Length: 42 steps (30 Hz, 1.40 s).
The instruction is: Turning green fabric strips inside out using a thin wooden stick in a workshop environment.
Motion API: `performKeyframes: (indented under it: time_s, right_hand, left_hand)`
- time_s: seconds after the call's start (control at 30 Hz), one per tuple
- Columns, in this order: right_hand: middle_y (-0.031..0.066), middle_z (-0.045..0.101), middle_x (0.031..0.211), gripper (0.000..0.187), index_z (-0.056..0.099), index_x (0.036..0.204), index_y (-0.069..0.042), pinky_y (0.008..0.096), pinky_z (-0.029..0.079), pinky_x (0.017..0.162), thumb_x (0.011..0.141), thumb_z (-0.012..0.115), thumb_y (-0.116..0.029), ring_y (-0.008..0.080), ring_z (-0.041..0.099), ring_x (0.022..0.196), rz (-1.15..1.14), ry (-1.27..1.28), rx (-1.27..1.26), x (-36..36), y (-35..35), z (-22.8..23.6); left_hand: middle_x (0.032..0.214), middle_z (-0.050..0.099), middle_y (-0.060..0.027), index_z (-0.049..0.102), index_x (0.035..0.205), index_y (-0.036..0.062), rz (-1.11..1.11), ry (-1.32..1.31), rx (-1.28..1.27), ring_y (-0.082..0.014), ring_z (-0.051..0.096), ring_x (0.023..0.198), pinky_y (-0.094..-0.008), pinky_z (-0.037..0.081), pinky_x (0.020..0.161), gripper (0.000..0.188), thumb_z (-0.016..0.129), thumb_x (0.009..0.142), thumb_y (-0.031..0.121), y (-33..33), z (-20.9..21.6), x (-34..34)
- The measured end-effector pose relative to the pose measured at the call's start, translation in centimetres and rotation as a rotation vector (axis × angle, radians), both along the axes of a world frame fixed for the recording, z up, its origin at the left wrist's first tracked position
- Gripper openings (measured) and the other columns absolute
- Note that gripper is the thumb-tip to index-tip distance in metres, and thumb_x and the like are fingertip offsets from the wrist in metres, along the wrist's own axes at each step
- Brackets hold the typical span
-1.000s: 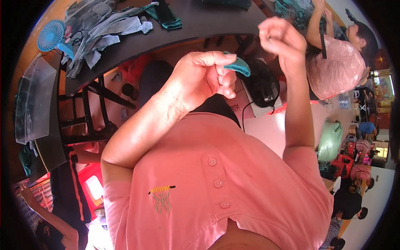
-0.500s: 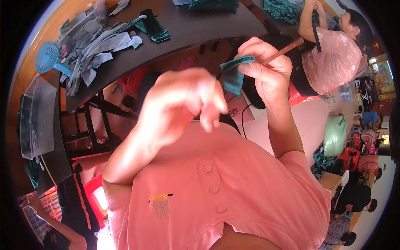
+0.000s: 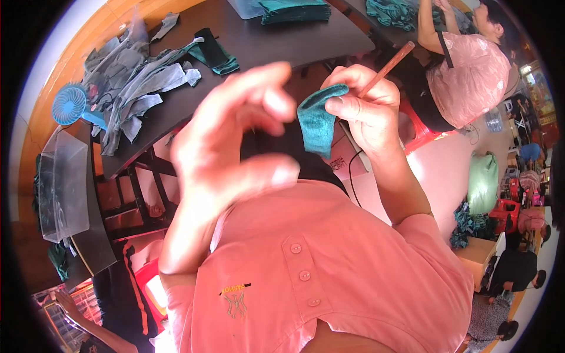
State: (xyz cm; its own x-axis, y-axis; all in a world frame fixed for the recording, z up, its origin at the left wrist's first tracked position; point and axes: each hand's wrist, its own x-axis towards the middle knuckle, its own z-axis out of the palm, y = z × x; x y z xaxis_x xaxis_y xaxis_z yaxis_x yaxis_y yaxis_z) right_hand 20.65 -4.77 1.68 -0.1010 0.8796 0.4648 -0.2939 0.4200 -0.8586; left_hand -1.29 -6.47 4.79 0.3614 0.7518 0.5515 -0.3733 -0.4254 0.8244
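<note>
My right hand is closed, pinching the top edge of a small dark green velvety fabric piece between thumb and fingers. The piece looks like a tube or pouch, its upper edge folded open and its body hanging down. A reddish-brown wooden stick also sits in that hand and points up to the right; its lower end is hidden by the fingers. To the left, my left hand is raised with thumb and fingers spread apart, smeared by motion. Nothing shows in it, and it does not touch the fabric.
A dark table lies ahead, bearing grey-green fabric scraps, a folded green piece and a green stack. At left are a blue fan and a clear plastic bin. A co-worker sits at the right.
My left hand has drawn back left from near the fabric, and its fingers have spread. My right hand has shifted slightly left and down, still holding the fabric and stick, which now points more steeply up.
</note>
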Motion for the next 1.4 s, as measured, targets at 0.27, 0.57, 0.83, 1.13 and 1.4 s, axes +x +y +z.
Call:
performKeyframes:
  time_s: [0.27, 0.57, 0.83, 1.13, 1.4]
  right_hand:
    - [0.0073, 0.065, 0.087, 0.018, 0.065, 0.094, 0.004, 0.022, 0.043, 0.064, 0.077, 0.07, 0.001, 0.0106, 0.057, 0.072, -0.018, -0.081, -0.107, 0.1, 0.2, 1.2]
    - [0.0035, 0.063, 0.068, 0.006, 0.064, 0.077, -0.003, 0.0191, 0.039, 0.046, 0.079, 0.07, -0.004, 0.0091, 0.053, 0.05, -0.212, -0.292, -0.334, 2.1, 5.0, 4.8]
    - [0.0027, 0.061, 0.069, 0.01, 0.064, 0.083, -0.003, 0.0216, 0.039, 0.047, 0.08, 0.071, -0.009, 0.0086, 0.051, 0.051, -0.253, -0.364, -0.42, 7.2, 8.2, 1.7]
    - [-0.0008, 0.059, 0.073, 0.014, 0.063, 0.088, -0.004, 0.0188, 0.035, 0.046, 0.084, 0.072, -0.014, 0.0048, 0.046, 0.051, -0.272, -0.312, -0.454, 6.9, 8.4, 0.2]
    - [-0.0045, 0.046, 0.064, 0.014, 0.06, 0.084, -0.005, 0.0209, 0.026, 0.04, 0.087, 0.069, -0.015, 0.0061, 0.039, 0.043, -0.268, -0.387, -0.492, 9.2, 9.3, -2.5]
  left_hand:
    - [0.083, 0.066, -0.0012, 0.07, 0.089, -0.0003, 0.025, 0.002, -0.38, -0.0088, 0.058, 0.075, -0.0213, 0.044, 0.073, 0.009, 0.071, 0.084, 0.006, 3.5, -4.1, 3.6]
    - [0.087, 0.069, -0.018, 0.063, 0.107, -0.005, -0.479, 0.058, -0.772, -0.0278, 0.068, 0.08, -0.0371, 0.052, 0.079, 0.053, 0.046, 0.097, 0.044, 6.6, -5.1, 4.5]
    - [0.09, 0.069, -0.0233, 0.063, 0.108, -0.0072, -0.696, 0.04, -0.827, -0.0313, 0.07, 0.082, -0.0412, 0.054, 0.081, 0.066, 0.038, 0.097, 0.053, 5.9, -5.4, 4.5]
    - [0.078, 0.069, -0.0197, 0.065, 0.096, -0.0026, -0.531, 0.138, -0.841, -0.0247, 0.069, 0.067, -0.0353, 0.056, 0.066, 0.032, 0.069, 0.087, 0.027, 4.8, -4.8, 4.8]
    - [0.057, 0.05, -0.0069, 0.056, 0.078, 0.0031, -0.313, 0.04, -0.951, -0.0194, 0.047, 0.048, -0.0325, 0.039, 0.051, 0.027, 0.066, 0.09, 0.026, 5.7, -5.8, 4.4]
